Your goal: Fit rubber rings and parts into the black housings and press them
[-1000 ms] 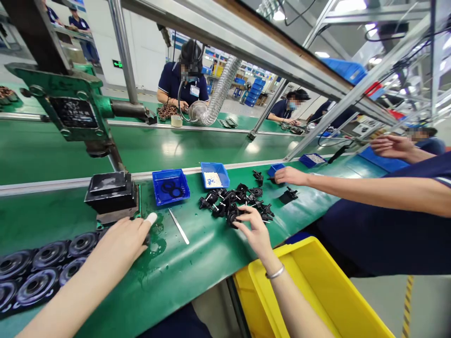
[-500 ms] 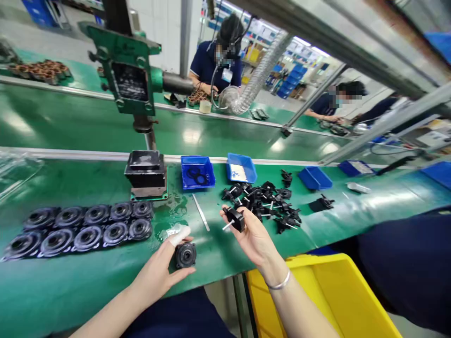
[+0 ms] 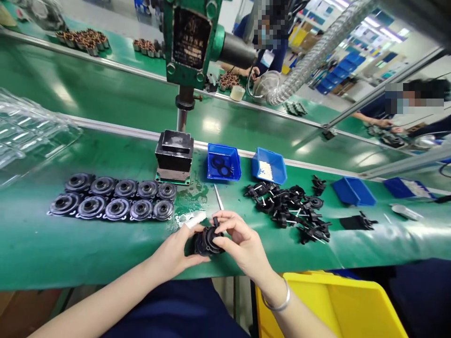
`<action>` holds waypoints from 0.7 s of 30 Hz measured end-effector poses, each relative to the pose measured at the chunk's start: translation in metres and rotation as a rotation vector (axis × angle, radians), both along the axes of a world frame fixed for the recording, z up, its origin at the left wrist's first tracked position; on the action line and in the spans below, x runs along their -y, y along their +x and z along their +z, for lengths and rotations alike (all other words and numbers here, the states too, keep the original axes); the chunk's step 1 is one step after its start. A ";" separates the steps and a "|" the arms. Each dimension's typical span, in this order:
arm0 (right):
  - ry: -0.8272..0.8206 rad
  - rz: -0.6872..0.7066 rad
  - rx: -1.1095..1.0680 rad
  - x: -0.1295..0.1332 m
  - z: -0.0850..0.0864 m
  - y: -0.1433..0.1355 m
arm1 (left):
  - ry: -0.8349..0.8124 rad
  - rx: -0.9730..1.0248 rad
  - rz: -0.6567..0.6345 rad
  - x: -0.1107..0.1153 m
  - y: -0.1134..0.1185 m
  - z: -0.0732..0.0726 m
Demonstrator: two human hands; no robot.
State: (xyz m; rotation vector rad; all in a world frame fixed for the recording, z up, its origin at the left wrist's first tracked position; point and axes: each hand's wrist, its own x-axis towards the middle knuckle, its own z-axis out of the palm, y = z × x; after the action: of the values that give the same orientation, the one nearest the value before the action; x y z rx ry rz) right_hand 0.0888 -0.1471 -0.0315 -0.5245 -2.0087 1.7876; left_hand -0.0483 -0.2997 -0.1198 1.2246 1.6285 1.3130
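My left hand (image 3: 172, 251), its index finger wrapped in white, grips a black round motor housing (image 3: 200, 245) from its left side, just above the bench's front edge. The fingers of my right hand (image 3: 244, 246) pinch a black plastic pump cover (image 3: 211, 238) with a short spout. The cover lies against the top of the housing, and I cannot tell whether it is fully seated. Its white shaft is hidden from view. Behind my hands lie white tweezers (image 3: 218, 197). To the right is a pile of similar black covers with white shafts (image 3: 292, 206).
Two rows of black round housings (image 3: 120, 206) lie at left, before a green press (image 3: 192, 42). Blue bins (image 3: 225, 176) line the bench's back, one with black rings. A yellow crate (image 3: 317, 300) stands below at right. Two co-workers sit across the bench.
My right hand has brought the cover leftward and down onto the housing in my left hand; its white shaft has gone out of sight. The view has shifted left.
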 end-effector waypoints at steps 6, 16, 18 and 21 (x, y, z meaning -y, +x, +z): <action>0.492 0.090 0.005 0.009 0.005 0.005 | 0.003 0.026 -0.060 -0.003 -0.004 0.010; 0.640 0.039 0.109 0.017 -0.020 0.005 | 0.074 -0.090 -0.038 -0.005 -0.004 0.009; 0.644 0.028 0.098 0.018 -0.023 0.004 | 0.108 -0.131 -0.044 -0.004 -0.003 0.008; 0.637 0.025 0.090 0.018 -0.025 0.004 | 0.189 -0.221 -0.057 -0.003 -0.004 0.007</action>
State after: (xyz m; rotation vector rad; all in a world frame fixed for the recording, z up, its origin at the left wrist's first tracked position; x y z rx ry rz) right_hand 0.0923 -0.1648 -0.0560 -0.3751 -2.4846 1.0459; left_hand -0.0522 -0.2964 -0.1128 1.5664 1.6342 1.3589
